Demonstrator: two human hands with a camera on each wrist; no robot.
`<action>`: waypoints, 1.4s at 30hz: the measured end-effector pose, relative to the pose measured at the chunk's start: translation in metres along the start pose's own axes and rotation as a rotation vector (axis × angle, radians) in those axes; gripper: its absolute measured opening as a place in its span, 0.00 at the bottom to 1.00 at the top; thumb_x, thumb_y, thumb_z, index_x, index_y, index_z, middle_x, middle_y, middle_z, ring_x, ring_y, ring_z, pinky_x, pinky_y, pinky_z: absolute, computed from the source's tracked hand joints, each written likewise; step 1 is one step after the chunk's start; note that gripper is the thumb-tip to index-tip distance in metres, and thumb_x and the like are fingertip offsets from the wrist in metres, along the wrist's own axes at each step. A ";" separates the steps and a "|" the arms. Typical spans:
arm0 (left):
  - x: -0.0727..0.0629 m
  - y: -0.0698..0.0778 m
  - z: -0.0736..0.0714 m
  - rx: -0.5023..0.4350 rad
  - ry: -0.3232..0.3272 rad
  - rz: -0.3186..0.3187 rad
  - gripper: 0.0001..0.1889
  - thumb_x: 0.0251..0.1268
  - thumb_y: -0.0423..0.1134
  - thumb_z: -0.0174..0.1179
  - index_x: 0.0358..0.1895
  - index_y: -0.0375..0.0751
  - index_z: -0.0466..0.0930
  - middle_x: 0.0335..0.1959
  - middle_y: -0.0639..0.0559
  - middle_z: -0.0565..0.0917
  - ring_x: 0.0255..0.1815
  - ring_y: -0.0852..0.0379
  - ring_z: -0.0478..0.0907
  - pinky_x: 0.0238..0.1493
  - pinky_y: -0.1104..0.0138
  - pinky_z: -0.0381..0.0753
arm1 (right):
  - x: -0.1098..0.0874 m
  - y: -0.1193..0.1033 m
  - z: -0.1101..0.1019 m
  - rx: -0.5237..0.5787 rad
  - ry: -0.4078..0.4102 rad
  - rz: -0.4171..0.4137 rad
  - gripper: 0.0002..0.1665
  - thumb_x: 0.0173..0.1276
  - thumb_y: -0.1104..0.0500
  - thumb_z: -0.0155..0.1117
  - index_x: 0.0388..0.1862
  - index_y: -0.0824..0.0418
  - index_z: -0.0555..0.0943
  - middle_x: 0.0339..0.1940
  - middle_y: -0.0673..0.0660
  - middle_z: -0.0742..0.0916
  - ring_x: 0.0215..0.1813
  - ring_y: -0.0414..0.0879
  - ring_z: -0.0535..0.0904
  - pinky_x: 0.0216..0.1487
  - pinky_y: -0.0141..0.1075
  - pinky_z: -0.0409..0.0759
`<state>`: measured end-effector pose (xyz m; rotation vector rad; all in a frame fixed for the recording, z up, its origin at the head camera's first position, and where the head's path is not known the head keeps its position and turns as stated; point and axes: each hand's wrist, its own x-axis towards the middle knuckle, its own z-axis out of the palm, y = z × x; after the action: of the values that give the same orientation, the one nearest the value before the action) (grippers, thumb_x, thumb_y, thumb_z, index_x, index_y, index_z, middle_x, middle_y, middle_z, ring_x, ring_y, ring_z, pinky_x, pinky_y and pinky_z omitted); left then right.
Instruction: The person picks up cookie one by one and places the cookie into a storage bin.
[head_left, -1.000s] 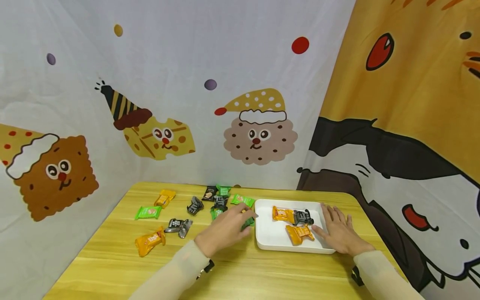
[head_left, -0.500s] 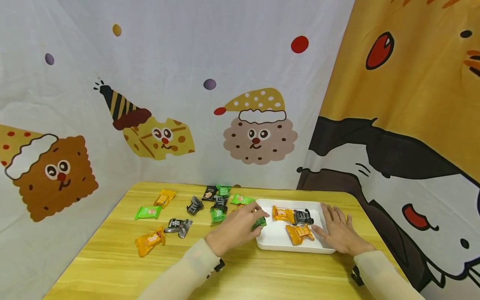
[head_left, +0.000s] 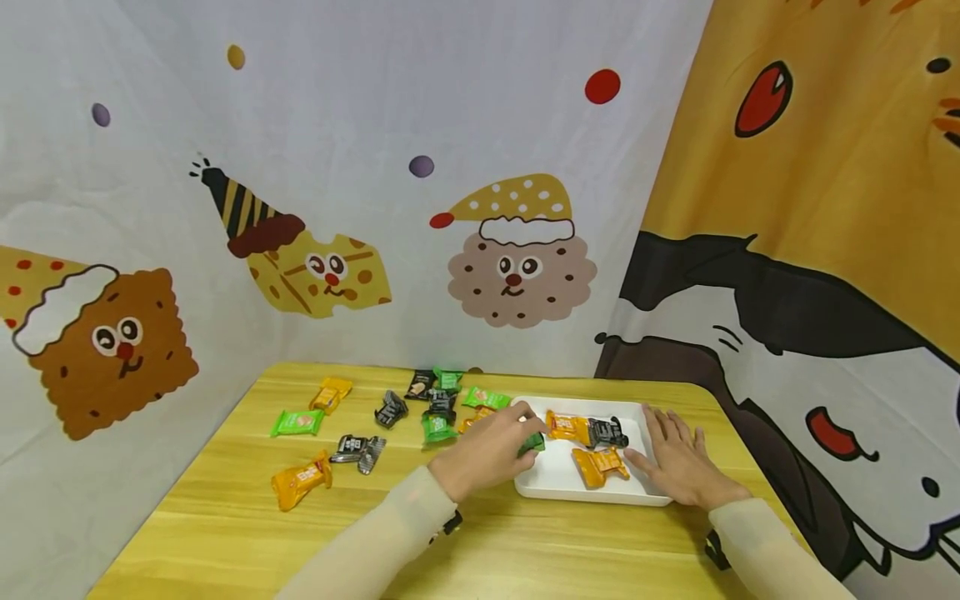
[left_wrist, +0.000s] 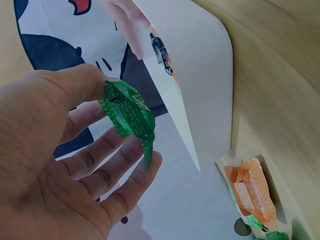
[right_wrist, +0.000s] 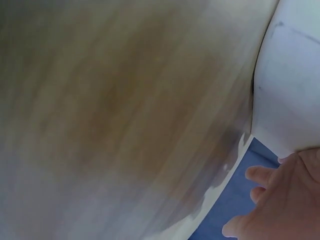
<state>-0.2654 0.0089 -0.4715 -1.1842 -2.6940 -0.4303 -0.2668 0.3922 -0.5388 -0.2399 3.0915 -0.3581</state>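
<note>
My left hand (head_left: 487,450) pinches a small green wrapped candy (left_wrist: 127,107) between thumb and fingers, over the left side of a white tray (head_left: 551,490). In the head view most of that candy is hidden behind the fingers. Inside the tray lie an orange wrapped candy (head_left: 567,427), a black one (head_left: 606,432) beside it, and a second orange one (head_left: 600,467) nearer the front. With fingers spread, my right hand (head_left: 686,467) rests at the tray's right edge. The right wrist view shows its fingers (right_wrist: 260,175) against the tray's outer wall (right_wrist: 290,85).
Left of the tray, several wrapped candies are scattered on the wooden table (head_left: 225,492): black (head_left: 390,410), light green (head_left: 296,423), orange (head_left: 302,481). A light green candy (head_left: 486,398) lies just beyond the tray's back left corner. A printed cloth (head_left: 510,125) hangs behind the table.
My left hand has moved right with the green candy, from beside the tray to over its left side. The right hand has stayed at the tray's edge.
</note>
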 end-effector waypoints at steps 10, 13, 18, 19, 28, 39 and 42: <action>0.024 0.009 0.000 0.053 -0.095 0.064 0.19 0.84 0.43 0.74 0.71 0.51 0.91 0.63 0.51 0.91 0.48 0.63 0.87 0.49 0.76 0.89 | 0.000 0.000 -0.001 -0.004 -0.006 -0.006 0.63 0.91 0.27 0.56 0.99 0.68 0.46 0.95 0.83 0.59 0.94 0.87 0.49 0.84 0.94 0.42; 0.033 0.016 -0.002 0.063 -0.127 0.080 0.19 0.83 0.42 0.75 0.71 0.51 0.92 0.60 0.52 0.91 0.44 0.65 0.85 0.45 0.77 0.87 | 0.000 0.000 -0.001 -0.010 -0.006 -0.005 0.64 0.91 0.26 0.56 0.99 0.68 0.46 0.95 0.83 0.59 0.94 0.87 0.49 0.84 0.93 0.42; 0.049 0.027 0.000 0.077 -0.184 0.083 0.17 0.81 0.42 0.77 0.68 0.52 0.95 0.58 0.54 0.92 0.44 0.65 0.84 0.44 0.77 0.86 | 0.000 0.001 -0.001 -0.015 -0.005 -0.003 0.64 0.91 0.26 0.56 0.99 0.69 0.47 0.94 0.83 0.59 0.93 0.87 0.50 0.84 0.93 0.43; 0.051 0.029 0.000 0.085 -0.197 0.083 0.17 0.81 0.42 0.77 0.67 0.52 0.95 0.58 0.54 0.92 0.46 0.65 0.84 0.46 0.77 0.87 | 0.001 0.001 0.000 -0.016 -0.005 -0.003 0.64 0.91 0.26 0.56 0.99 0.69 0.47 0.94 0.83 0.59 0.93 0.87 0.50 0.84 0.93 0.43; 0.072 0.040 0.003 0.148 -0.300 0.079 0.18 0.78 0.43 0.80 0.66 0.55 0.95 0.62 0.59 0.94 0.58 0.64 0.88 0.60 0.74 0.90 | 0.001 0.002 -0.001 -0.010 -0.010 -0.007 0.64 0.90 0.26 0.56 0.99 0.68 0.46 0.94 0.83 0.60 0.93 0.87 0.50 0.83 0.94 0.43; 0.090 0.052 0.004 0.161 -0.382 0.032 0.09 0.77 0.42 0.81 0.55 0.55 0.97 0.52 0.61 0.96 0.45 0.66 0.87 0.49 0.73 0.89 | 0.002 0.004 -0.001 -0.009 -0.009 -0.009 0.65 0.90 0.25 0.55 0.99 0.67 0.45 0.94 0.84 0.59 0.93 0.87 0.49 0.83 0.94 0.43; 0.092 0.056 0.007 0.151 -0.415 -0.003 0.04 0.79 0.42 0.79 0.49 0.56 0.96 0.47 0.61 0.94 0.40 0.66 0.83 0.44 0.72 0.86 | 0.002 0.004 0.000 -0.004 -0.015 -0.010 0.65 0.90 0.25 0.55 0.99 0.68 0.45 0.94 0.84 0.59 0.93 0.88 0.49 0.83 0.94 0.42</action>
<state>-0.2857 0.1112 -0.4429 -1.3502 -3.0014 0.0277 -0.2690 0.3955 -0.5396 -0.2576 3.0780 -0.3497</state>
